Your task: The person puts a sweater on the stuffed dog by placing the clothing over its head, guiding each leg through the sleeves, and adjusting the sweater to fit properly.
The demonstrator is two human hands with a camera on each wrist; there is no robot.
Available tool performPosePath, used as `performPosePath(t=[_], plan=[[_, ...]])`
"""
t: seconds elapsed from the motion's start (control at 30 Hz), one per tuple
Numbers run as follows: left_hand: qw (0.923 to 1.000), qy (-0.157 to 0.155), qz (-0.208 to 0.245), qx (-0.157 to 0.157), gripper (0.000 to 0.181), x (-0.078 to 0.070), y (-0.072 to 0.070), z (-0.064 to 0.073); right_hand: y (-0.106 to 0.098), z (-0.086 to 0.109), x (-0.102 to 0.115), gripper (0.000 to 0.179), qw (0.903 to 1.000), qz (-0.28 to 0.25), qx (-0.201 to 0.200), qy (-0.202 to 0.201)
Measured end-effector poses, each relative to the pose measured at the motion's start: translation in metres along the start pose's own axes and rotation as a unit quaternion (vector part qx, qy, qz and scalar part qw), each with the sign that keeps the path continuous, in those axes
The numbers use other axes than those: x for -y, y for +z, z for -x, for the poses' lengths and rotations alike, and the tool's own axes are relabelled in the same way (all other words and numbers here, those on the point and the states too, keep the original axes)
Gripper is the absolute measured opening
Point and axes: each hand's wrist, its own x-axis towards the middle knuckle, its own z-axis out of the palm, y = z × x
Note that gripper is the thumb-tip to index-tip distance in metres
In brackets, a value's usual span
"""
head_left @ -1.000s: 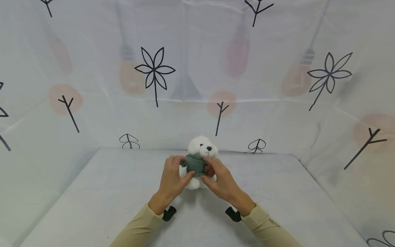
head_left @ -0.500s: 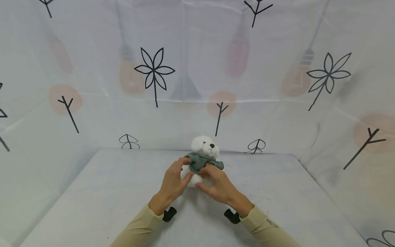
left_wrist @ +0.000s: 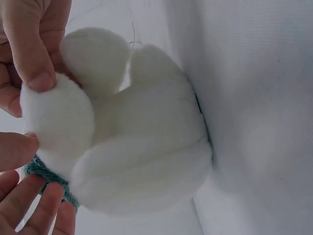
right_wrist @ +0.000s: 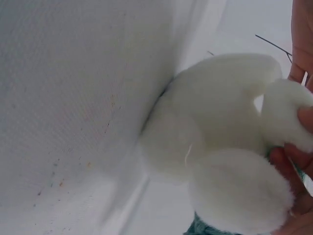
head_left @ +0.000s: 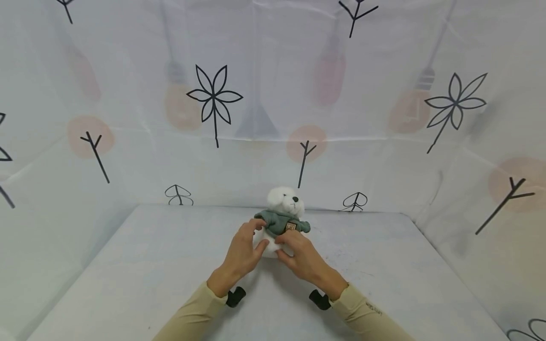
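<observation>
A white plush dog point(head_left: 284, 201) with a black nose sits upright on the table, dressed in a green top point(head_left: 276, 221) with a small label. At its left side, my left hand point(head_left: 241, 248) has the index finger on the top and the thumb lower, on white plush. My right hand point(head_left: 300, 253) holds the dog's lower front between thumb and fingers. Up close in the left wrist view, a round white limb point(left_wrist: 61, 120) lies between the hands, a thumb pressing on it. The right wrist view shows fingertips on a limb point(right_wrist: 283, 115) and the white underside point(right_wrist: 215, 103).
The white-covered table point(head_left: 162, 265) meets a white cloth backdrop point(head_left: 256, 161) printed with black flowers and twigs, just behind the dog. Cloth walls rise on both sides. Dark mounts point(head_left: 235, 297) sit at the wrists beside the beige sleeves point(head_left: 192, 310).
The dog has turned and leaned slightly to the right. My right hand has moved from its right side to its lower front, uncovering the label and right sleeve. My left hand has shifted little.
</observation>
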Motion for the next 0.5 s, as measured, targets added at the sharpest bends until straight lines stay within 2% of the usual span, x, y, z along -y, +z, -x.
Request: performPosePath(t=[0.17, 0.27, 0.5], plan=[[0.9987, 0.012, -0.027, -0.042, 0.042, 0.003, -0.005, -0.003, -0.003, -0.001, -0.001, 0.022, 0.9989, -0.037, 0.004, -0.030], [0.9980, 0.014, -0.036, -0.051, 0.047, 0.006, -0.008, -0.004, -0.005, -0.002, -0.003, 0.024, 0.9977, -0.055, 0.011, -0.037], [0.9991, 0.026, -0.031, 0.008, 0.061, 0.009, -0.012, -0.005, -0.007, -0.002, -0.003, 0.022, 0.9970, -0.075, 0.016, -0.011]])
